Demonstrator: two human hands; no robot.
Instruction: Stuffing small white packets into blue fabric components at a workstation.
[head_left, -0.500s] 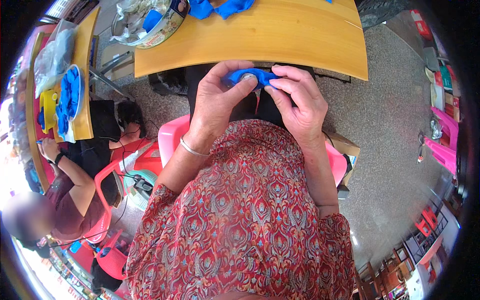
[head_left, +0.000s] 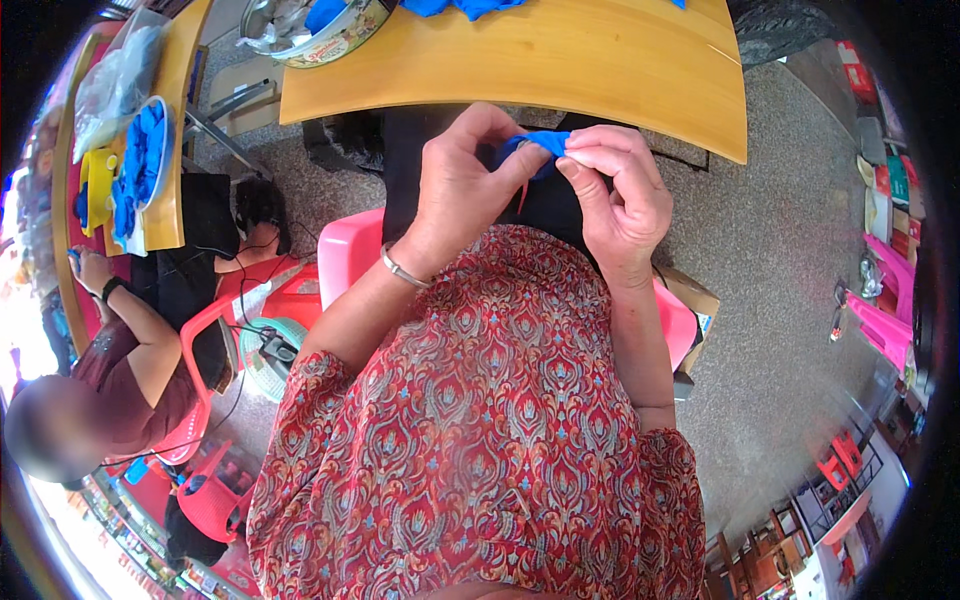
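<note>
A small piece of blue cloth (head_left: 548,143) is stretched between my two hands, just off the front edge of the wooden table (head_left: 560,70). My left hand (head_left: 468,185) is closed round its left part, the thumb pressing on top. With thumb and fingertips together, my right hand (head_left: 622,195) pinches the gathered right end. What lies inside the cloth under the left fingers is hidden. More blue cloth pieces (head_left: 470,8) lie at the table's far side, cut off by the picture's upper edge.
A round printed tin (head_left: 335,48) with clear plastic and blue cloth stands at the table's far left. Leftward, another person (head_left: 140,360) sits at a second table holding a white tray (head_left: 163,150) of blue pieces and a yellow container (head_left: 99,188). Beneath me is a pink chair (head_left: 348,258).
Both hands have shifted slightly right with the cloth. Its right end is now bunched more tightly, and the pale round thing seen under my left thumb is covered. The whole view has tilted a little.
</note>
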